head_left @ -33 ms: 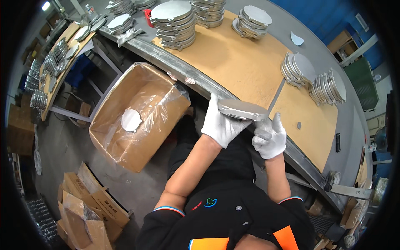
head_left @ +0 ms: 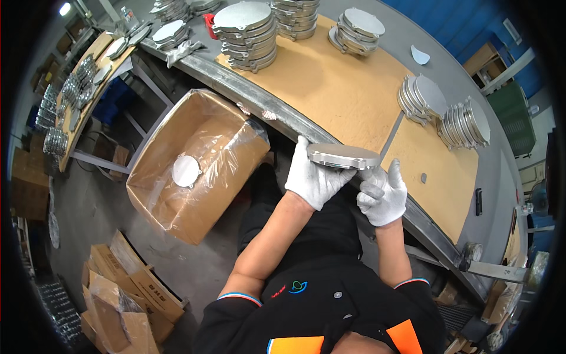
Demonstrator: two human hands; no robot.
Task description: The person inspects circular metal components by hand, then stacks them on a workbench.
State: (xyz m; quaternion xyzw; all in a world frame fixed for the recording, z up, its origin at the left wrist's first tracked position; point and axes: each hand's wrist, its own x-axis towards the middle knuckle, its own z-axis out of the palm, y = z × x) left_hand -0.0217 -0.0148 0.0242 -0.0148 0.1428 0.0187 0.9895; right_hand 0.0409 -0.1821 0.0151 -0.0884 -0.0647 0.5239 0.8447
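Holding a round metal disc (head_left: 344, 156) flat, both gloved hands clamped on it, just off the near steel edge of the workbench (head_left: 354, 94). Left hand (head_left: 313, 175) grips the disc's left rim, fingers curled up behind it. Right hand (head_left: 383, 193) pinches the right rim from below, thumb up. The hands sit apart, one at each end of the disc. Disc face is plain grey, raised lip visible along its near side.

All relative to the workbench:
- On its brown board top, far left: a tall stack of discs (head_left: 246, 32); further stacks behind it near the far edge.
- Top centre: a lower, fanned stack (head_left: 358, 26).
- Right part: two leaning rows of discs (head_left: 423, 97) and (head_left: 469, 124), beside the seam between the board panels.
- One loose pale half-round piece (head_left: 420, 56) on the grey surface beyond the board.
- Below its near edge, to the left: an open cardboard box (head_left: 194, 165) lined with clear plastic film, a single disc (head_left: 186, 171) lying inside.
- Further off on the floor, lower left: flattened cartons (head_left: 127, 301).
- Far left, a separate table (head_left: 76, 88) carrying more metal parts.

Person wears a black top with orange patches; forearms bare.
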